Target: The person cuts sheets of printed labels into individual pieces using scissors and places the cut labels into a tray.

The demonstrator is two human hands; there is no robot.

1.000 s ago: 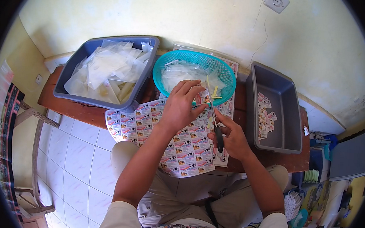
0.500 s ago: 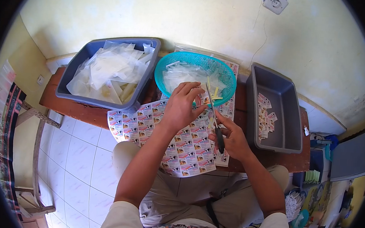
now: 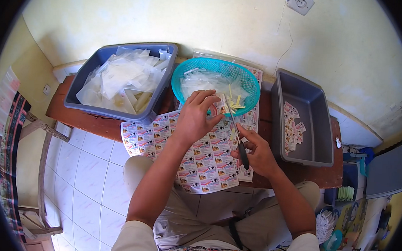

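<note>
My right hand (image 3: pixel 258 151) grips a pair of scissors (image 3: pixel 243 153) by its black handle, blades pointing up and left toward the basket. My left hand (image 3: pixel 195 118) is closed with fingertips pinching a small printed label piece (image 3: pixel 218 109), mostly hidden by the fingers, beside the blades. Both hands are at the near rim of a turquoise plastic basket (image 3: pixel 175 91). Inside it lie clear plastic bits and thin yellowish paper strips (image 3: pixel 235 104). Below the hands, a large sheet of printed labels (image 3: pixel 207 169) hangs over the table's front edge.
At the left, a grey tub (image 3: pixel 153 115) holds a heap of clear plastic bags (image 3: pixel 125 77). The grey tub on the right (image 3: pixel 316 162) contains cut labels (image 3: pixel 292 131) along its left side. Both stand on a brown wooden table (image 3: pixel 106 129) against the wall.
The scissor blades and my right hand have shifted slightly. More yellowish strips show near the blade tips in the basket. My left hand stays almost in place.
</note>
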